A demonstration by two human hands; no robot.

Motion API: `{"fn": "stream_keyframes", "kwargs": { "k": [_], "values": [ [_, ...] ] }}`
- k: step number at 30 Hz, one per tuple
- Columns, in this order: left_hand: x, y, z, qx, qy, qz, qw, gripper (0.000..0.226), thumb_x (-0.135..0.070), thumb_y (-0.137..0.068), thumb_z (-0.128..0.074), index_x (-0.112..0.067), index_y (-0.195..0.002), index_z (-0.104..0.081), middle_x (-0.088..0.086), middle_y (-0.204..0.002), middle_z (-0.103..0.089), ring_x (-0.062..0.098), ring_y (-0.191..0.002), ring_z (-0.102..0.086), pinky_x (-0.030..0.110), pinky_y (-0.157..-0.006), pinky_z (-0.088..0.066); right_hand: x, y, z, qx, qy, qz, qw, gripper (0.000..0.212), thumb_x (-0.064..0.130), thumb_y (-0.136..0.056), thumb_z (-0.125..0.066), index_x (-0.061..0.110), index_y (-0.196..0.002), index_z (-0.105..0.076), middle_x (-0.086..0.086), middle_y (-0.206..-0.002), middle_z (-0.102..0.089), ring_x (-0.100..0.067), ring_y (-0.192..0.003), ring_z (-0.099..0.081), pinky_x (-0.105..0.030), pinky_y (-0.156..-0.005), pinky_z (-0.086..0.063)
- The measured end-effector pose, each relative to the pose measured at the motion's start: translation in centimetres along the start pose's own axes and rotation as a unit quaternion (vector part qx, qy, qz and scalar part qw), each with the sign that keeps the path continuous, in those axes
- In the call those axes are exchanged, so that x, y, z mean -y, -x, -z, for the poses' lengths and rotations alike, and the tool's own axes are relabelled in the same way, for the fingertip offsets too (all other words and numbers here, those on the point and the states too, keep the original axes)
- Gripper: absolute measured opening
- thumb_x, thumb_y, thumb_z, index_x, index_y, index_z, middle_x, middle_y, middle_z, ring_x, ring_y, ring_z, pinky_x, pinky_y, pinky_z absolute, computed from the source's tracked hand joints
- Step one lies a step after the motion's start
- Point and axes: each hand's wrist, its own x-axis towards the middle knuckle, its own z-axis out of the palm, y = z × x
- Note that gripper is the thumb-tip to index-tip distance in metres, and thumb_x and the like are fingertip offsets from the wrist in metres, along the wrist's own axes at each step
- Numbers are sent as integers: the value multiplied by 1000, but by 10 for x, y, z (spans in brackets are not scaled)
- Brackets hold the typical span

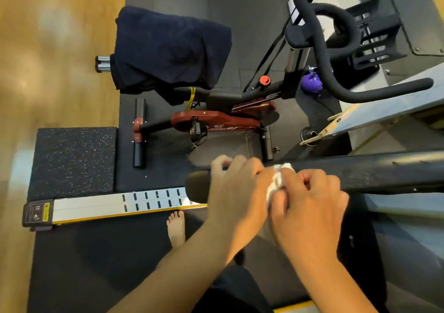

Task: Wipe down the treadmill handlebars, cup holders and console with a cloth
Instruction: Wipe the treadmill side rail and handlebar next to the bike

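Note:
The treadmill's black handlebar (374,173) runs from the right edge to its rounded end near the middle of the view. A white cloth (278,180) is bunched on the bar between my two hands. My left hand (237,192) curls over the bar near its end, fingers wrapped over the top. My right hand (310,207) grips the cloth against the bar, thumb and fingers curled round it. Most of the cloth is hidden by my hands. No console or cup holders are in view.
A red and black exercise bike (216,118) stands beyond the bar, a dark towel (173,48) draped over its seat. A silver treadmill side rail (115,204) lies at left, beside a speckled black step (74,161). My bare foot (176,228) is on the black mat.

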Motion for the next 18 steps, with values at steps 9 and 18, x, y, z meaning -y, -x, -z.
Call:
{"fn": "stream_keyframes", "kwargs": {
  "k": [9, 18],
  "values": [
    [32, -5, 6, -51, 29, 104, 993, 26, -21, -89, -49, -25, -79, -73, -7, -72, -66, 18, -73, -61, 44, -99, -34, 25, -9, -18, 23, -32, 46, 998, 32, 30, -80, -48, 20, -101, -71, -2, -87, -52, -26, -85, -43, -38, -70, -31],
    [47, 71, 0, -139, 41, 7, 990, 25, -5, -89, -60, -4, -111, -73, 8, -115, -71, 20, -111, -67, 38, -90, -55, 36, 47, -12, 16, -56, 116, 992, 41, 29, -82, -57, 14, -119, -67, -7, -98, -58, -25, -87, -44, -36, -70, -29]
  ]
}}
